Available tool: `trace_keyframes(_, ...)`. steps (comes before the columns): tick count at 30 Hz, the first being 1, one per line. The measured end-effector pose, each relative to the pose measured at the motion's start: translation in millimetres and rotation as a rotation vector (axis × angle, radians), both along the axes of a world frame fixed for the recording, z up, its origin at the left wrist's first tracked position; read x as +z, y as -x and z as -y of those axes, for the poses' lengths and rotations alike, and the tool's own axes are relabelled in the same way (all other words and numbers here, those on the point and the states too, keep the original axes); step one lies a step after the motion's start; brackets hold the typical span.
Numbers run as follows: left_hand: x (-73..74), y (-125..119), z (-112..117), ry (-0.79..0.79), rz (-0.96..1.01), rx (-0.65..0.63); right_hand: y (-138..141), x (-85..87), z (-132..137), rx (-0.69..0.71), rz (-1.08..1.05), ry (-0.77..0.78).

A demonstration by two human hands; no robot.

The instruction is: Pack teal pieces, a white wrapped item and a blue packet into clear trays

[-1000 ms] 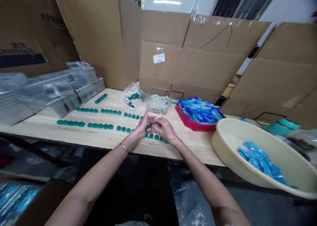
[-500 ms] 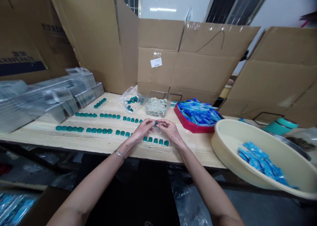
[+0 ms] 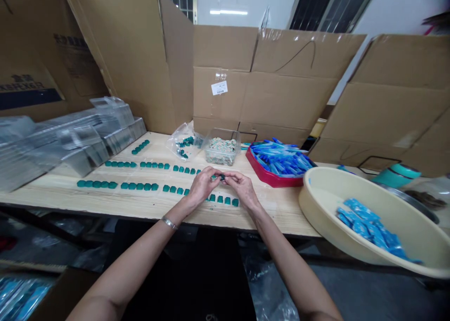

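My left hand (image 3: 202, 185) and my right hand (image 3: 240, 186) meet over the wooden table (image 3: 140, 201), fingertips pinched together on a small teal piece (image 3: 221, 176). Just below the hands lies a short row of teal pieces (image 3: 223, 200). More teal pieces run in rows to the left (image 3: 133, 186) and behind (image 3: 153, 165). A silver bracelet (image 3: 168, 223) sits on my left wrist.
Stacks of clear plastic packs (image 3: 70, 140) fill the left. A clear bag of teal pieces (image 3: 184, 143) and a clear tub (image 3: 221, 151) stand behind the hands. A red tray of blue packets (image 3: 277, 160) and a cream basin (image 3: 369, 222) are right. Cardboard boxes (image 3: 267, 86) wall the back.
Both hands rose slightly off the row of teal pieces and now pinch one piece between them. The view shifted a little.
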State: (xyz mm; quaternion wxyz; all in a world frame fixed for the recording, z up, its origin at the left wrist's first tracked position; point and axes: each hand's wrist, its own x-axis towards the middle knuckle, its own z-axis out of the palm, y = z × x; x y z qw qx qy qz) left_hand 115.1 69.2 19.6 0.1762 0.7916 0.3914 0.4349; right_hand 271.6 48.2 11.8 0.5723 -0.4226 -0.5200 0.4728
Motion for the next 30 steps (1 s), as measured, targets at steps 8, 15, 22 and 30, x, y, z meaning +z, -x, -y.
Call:
trace_keyframes(8, 1.8, -1.0, -0.6, 0.102, -0.01, 0.051, 7.5, -11.1, 1.3, -0.039, 0.17, -0.135)
trace_keyframes(15, -5.2, -2.4, -1.0, 0.135, 0.057, 0.048, 5.9, -8.7, 0.4, -0.003, 0.141, -0.056)
trace_keyframes(22, -6.2, -5.0, 1.0, -0.111, -0.113, 0.063, -6.1, 2.5, 2.2, 0.034, -0.018, 0.025)
trace_keyframes(30, -8.9, 6.1, -0.8, 0.14, -0.342, 0.12, -48.9, -17.9, -53.9, -0.182, 0.424, -0.146)
